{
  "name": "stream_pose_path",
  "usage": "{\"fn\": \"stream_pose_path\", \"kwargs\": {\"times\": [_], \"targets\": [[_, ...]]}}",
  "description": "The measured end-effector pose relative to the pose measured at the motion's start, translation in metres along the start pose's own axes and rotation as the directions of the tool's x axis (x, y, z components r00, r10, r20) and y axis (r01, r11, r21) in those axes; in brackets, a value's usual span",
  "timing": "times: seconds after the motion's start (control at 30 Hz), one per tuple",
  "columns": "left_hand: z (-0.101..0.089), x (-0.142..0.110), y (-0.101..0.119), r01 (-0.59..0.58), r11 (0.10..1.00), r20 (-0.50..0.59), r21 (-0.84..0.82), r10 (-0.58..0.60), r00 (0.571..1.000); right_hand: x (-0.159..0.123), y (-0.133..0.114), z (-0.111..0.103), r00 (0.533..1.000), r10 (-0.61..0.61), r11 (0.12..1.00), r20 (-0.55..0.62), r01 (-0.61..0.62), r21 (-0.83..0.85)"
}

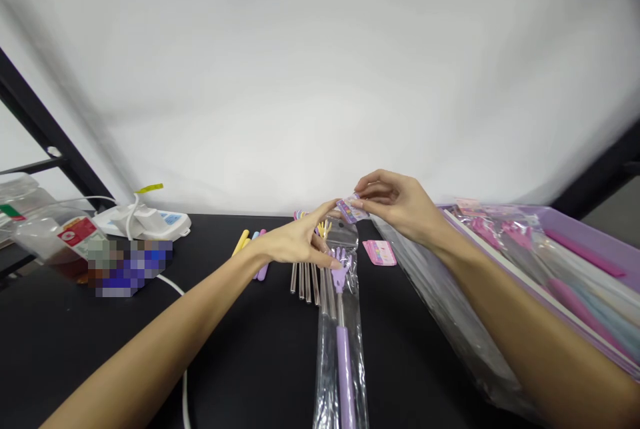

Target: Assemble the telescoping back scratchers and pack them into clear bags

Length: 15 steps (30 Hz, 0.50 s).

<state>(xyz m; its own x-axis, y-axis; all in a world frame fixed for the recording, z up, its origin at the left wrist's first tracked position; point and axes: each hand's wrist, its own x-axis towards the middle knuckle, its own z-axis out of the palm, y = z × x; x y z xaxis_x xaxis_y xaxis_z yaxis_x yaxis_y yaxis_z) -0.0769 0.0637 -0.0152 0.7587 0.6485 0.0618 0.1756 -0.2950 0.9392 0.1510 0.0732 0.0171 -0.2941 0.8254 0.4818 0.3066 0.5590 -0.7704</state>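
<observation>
My right hand (397, 206) pinches a small printed purple card (353, 210) between thumb and fingers, just above the top end of a clear plastic bag (327, 349). Inside that bag lies a purple back scratcher (345, 369), its hand-shaped head toward the wall. My left hand (295, 239) grips the upper part of the bag; its thumb rests by the scratcher's head and its index finger reaches toward the card. Behind and under my left hand lie several metal-rod scratchers (301, 282), their heads partly hidden. A small stack of pink cards (383, 253) sits right of the bag.
Yellow and purple handle tubes (263, 271) lie left of the rods. At the right stands a lilac bin (580, 226) with bagged scratchers. A white power strip (175, 222), its cable (185, 389) and a plastic jar (55, 236) are at the left. A pale wall (320, 82) rises behind.
</observation>
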Motion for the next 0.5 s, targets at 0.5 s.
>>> {"fn": "stream_pose_path", "kwargs": {"times": [0.5], "targets": [[0.001,-0.001,0.006,0.006,1.000,-0.024,-0.011,-0.007,1.000,0.000,0.015,-0.002,0.985,0.024,0.997,0.168,-0.012,-0.072]]}}
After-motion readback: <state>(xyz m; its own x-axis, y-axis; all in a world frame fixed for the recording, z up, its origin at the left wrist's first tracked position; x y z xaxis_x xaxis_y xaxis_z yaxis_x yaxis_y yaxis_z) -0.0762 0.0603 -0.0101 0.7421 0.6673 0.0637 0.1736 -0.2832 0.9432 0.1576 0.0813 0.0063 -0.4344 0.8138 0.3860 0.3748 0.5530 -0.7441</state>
